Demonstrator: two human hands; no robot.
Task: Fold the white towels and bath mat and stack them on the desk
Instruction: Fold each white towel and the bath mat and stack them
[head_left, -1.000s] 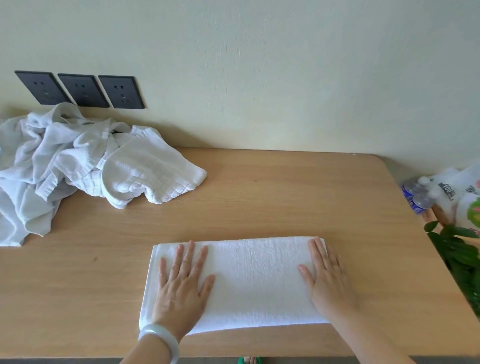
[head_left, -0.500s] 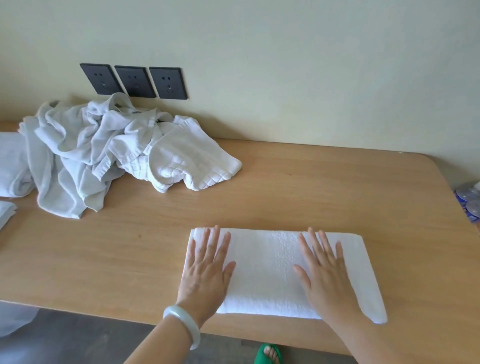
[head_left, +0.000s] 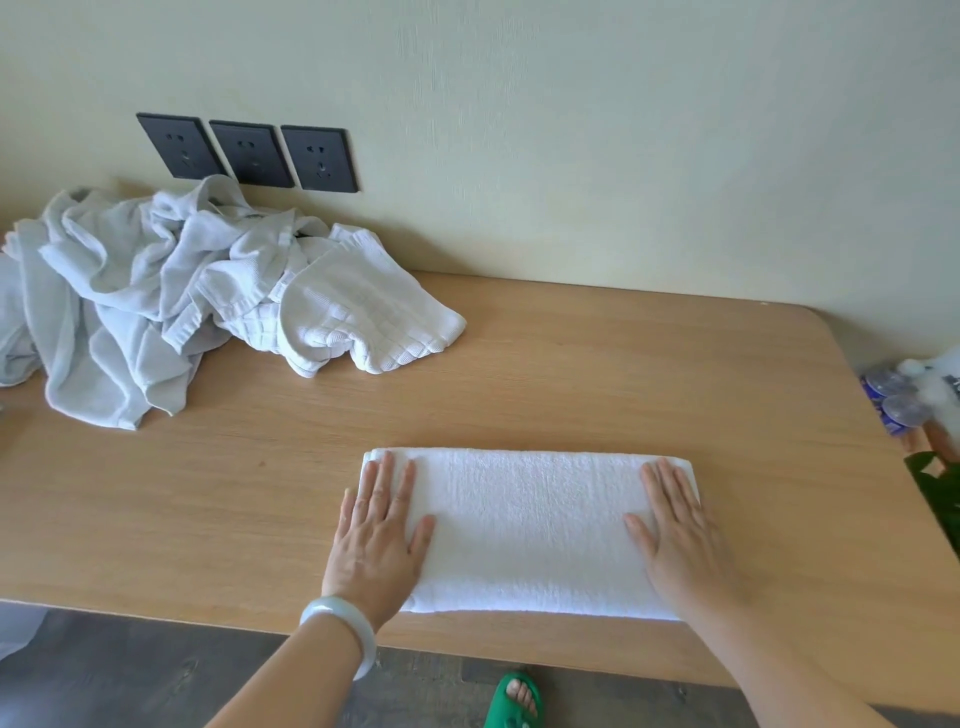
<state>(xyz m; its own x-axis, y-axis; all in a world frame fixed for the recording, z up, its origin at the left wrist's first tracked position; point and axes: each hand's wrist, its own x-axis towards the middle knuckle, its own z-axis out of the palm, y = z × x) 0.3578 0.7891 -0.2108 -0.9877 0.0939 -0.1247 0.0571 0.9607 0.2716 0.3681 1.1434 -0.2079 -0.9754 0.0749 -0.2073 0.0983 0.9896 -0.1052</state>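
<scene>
A folded white towel (head_left: 530, 530) lies flat near the front edge of the wooden desk (head_left: 623, 374). My left hand (head_left: 382, 535) rests palm down on the towel's left end, fingers spread. My right hand (head_left: 680, 535) presses flat on its right end the same way. Neither hand grips anything. At the back left of the desk sits a crumpled heap of white towels (head_left: 130, 306), with a waffle-textured bath mat (head_left: 358, 317) hanging out on its right side.
Three black wall sockets (head_left: 249, 153) sit above the heap. Past the desk's right edge are water bottles (head_left: 893, 400) and a green plant (head_left: 940, 488). A foot in a green slipper (head_left: 514, 701) shows below the front edge.
Both hands have slid apart along the towel, from nearer its middle out to its two ends. The camera view has shifted slightly; the heap has not moved.
</scene>
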